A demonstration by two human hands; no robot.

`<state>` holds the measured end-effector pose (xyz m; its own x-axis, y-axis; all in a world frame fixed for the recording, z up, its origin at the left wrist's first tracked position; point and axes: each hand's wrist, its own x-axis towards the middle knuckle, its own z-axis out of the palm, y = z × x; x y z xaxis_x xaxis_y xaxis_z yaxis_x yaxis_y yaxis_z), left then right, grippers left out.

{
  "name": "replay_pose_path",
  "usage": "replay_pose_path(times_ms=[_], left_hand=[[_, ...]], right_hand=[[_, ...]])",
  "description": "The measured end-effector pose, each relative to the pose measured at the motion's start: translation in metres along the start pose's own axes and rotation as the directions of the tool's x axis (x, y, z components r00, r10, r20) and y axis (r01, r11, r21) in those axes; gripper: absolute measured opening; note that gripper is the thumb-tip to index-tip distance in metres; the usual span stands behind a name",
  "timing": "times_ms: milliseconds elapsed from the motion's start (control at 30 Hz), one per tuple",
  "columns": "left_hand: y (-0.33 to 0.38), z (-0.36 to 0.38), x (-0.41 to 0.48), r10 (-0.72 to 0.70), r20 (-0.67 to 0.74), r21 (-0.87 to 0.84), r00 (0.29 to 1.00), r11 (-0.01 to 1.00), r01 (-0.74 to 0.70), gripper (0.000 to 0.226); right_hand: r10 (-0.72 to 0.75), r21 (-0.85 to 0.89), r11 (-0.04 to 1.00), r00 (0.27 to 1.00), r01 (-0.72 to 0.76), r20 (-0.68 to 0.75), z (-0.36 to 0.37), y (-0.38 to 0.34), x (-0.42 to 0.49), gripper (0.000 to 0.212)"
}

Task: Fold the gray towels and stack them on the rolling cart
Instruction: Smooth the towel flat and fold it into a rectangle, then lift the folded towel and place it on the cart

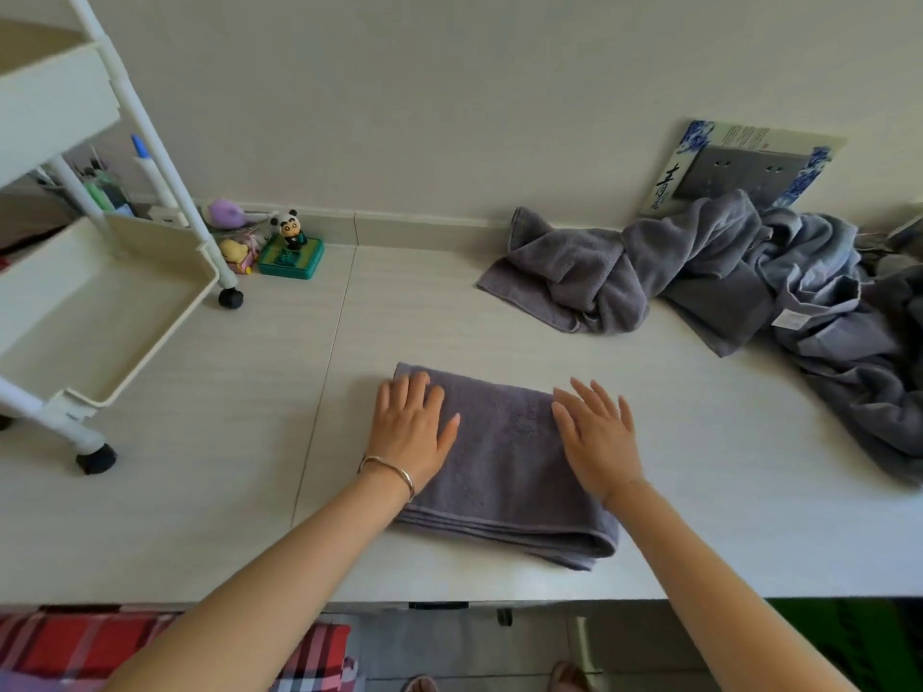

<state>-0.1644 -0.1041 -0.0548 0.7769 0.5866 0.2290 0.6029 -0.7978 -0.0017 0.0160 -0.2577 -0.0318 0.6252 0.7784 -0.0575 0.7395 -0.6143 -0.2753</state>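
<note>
Our left hand point(410, 427) and right hand point(597, 437) lie flat with fingers straight on the folded gray towel point(504, 472). It sits near the front edge of the worktop point(200, 516), its layered edges facing that edge. A wide stretch of worktop separates it from the rolling cart point(100, 302) at the left edge and from the heaped gray towels point(724, 282) toward the back right corner.

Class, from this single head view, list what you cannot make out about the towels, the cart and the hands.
In the head view:
- Pile of unfolded towels: count unknowable; tangled together and cut off by the right edge.
- Rolling cart: upper tray's contents hidden by its own wall; left side cut by the frame.
- Folded towel: partly covered by the left hand and right hand.
</note>
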Motion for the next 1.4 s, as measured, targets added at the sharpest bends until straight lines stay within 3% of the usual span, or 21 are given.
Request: replay_pose_path(times_ms=[167, 233, 333, 400, 467, 533, 567, 600, 733, 833, 967, 1033, 1133, 1267, 1400], left_hand=[[0.011, 0.015, -0.003, 0.025, 0.305, -0.129, 0.952, 0.992, 0.015, 0.08], [0.01, 0.025, -0.003, 0.008, 0.337, -0.142, 0.941, 0.989, 0.042, 0.086], [0.007, 0.023, 0.004, 0.018, 0.376, -0.189, 0.926, 0.98, 0.057, 0.081], [0.002, 0.019, 0.003, -0.014, 0.352, -0.26, 0.936, 0.959, 0.112, 0.082], [-0.005, 0.013, -0.002, -0.114, 0.312, -0.34, 0.943, 0.913, 0.223, 0.082], [-0.013, 0.008, -0.008, -0.247, 0.37, -0.379, 0.896, 0.84, 0.388, 0.084], [-0.017, 0.004, -0.011, -0.305, 0.437, -0.371, 0.846, 0.796, 0.479, 0.086], [-0.022, 0.001, -0.012, -0.349, 0.494, -0.343, 0.796, 0.763, 0.548, 0.086], [-0.035, -0.01, -0.015, -0.331, 0.603, -0.206, 0.726, 0.815, 0.542, 0.078], [-0.041, -0.018, -0.013, -0.3, 0.709, -0.243, 0.639, 0.745, 0.621, 0.089], [-0.046, -0.022, -0.016, -0.223, 0.822, -0.303, 0.524, 0.607, 0.734, 0.098], [-0.044, -0.026, -0.017, -0.166, 0.82, -0.417, 0.548, 0.483, 0.77, 0.087], [-0.042, -0.051, -0.012, -0.158, 0.739, -0.575, 0.654, 0.356, 0.736, 0.051], [-0.05, -0.101, 0.01, -0.226, 0.634, -0.714, 0.74, 0.197, 0.672, 0.023], [-0.065, -0.159, 0.031, -0.37, 0.538, -0.802, 0.757, 0.051, 0.595, 0.036]], right_hand=[[0.135, 0.081, 0.988, 0.991, -0.133, -0.017, 0.035, -0.011, -0.039, 0.061], [0.129, 0.035, 0.991, 0.992, -0.128, -0.009, 0.048, -0.007, -0.051, 0.071], [0.127, 0.064, 0.99, 0.992, -0.126, 0.002, 0.048, -0.004, -0.051, 0.069], [0.143, 0.223, 0.965, 0.99, -0.136, -0.013, 0.041, -0.005, -0.05, 0.059], [0.268, 0.538, 0.818, 0.963, -0.206, -0.04, 0.028, -0.004, -0.05, 0.061], [0.434, 0.766, 0.528, 0.892, -0.368, 0.13, 0.014, 0.001, -0.05, 0.069], [0.471, 0.784, 0.423, 0.85, -0.454, 0.237, 0.01, 0.004, -0.049, 0.068], [0.477, 0.762, 0.39, 0.821, -0.517, 0.312, 0.007, 0.007, -0.049, 0.065], [0.446, 0.65, 0.466, 0.794, -0.6, 0.413, 0.006, 0.013, -0.048, 0.067], [0.416, 0.598, 0.454, 0.751, -0.66, 0.513, 0.004, 0.017, -0.049, 0.072], [0.284, 0.605, 0.339, 0.691, -0.72, 0.664, -0.003, 0.02, -0.054, 0.073], [0.211, 0.63, 0.266, 0.681, -0.73, 0.701, -0.013, 0.016, -0.056, 0.061], [0.085, 0.654, 0.184, 0.674, -0.734, 0.733, -0.033, 0.01, -0.047, 0.049], [-0.055, 0.749, 0.247, 0.763, -0.615, 0.644, -0.073, -0.001, -0.012, 0.061], [-0.203, 0.834, 0.222, 0.813, -0.505, 0.546, -0.128, -0.027, 0.029, 0.061]])
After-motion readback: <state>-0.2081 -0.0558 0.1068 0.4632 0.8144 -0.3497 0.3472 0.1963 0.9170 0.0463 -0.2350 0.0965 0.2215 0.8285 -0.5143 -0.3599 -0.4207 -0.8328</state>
